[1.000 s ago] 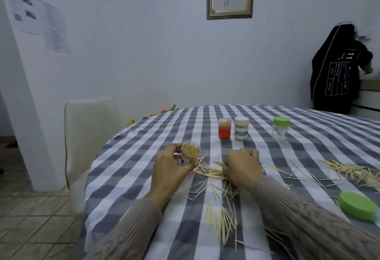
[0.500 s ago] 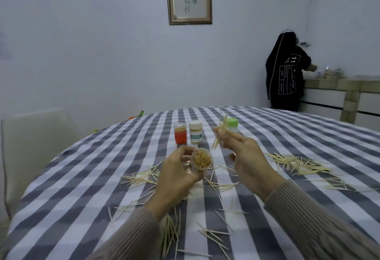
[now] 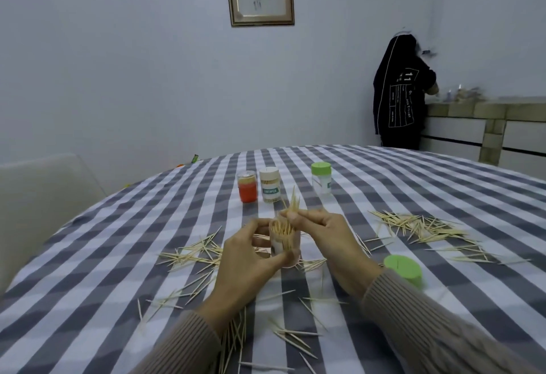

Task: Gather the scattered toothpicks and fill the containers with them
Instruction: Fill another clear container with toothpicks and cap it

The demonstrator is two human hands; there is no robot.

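Note:
My left hand [image 3: 245, 258] grips a small clear container [image 3: 286, 243] packed with toothpicks, held upright just above the checked tablecloth. My right hand [image 3: 328, 240] pinches a small bunch of toothpicks [image 3: 295, 202] between thumb and fingers, their lower ends over the container's open mouth. Loose toothpicks lie scattered on the cloth: a pile at the left [image 3: 195, 254], a larger pile at the right [image 3: 425, 227], and more near the front edge [image 3: 236, 335]. A loose green lid [image 3: 403, 267] lies to the right of my right wrist.
Three closed containers stand further back: an orange one [image 3: 246, 187], a beige labelled one [image 3: 269, 185] and a clear one with a green lid [image 3: 321, 177]. A white chair [image 3: 38, 196] is at the left. A person in black [image 3: 399, 92] stands at a counter far right.
My right hand lifted a bunch of toothpicks off the cloth and brought it to the container's mouth. My left hand turned the container upright. The view swung right.

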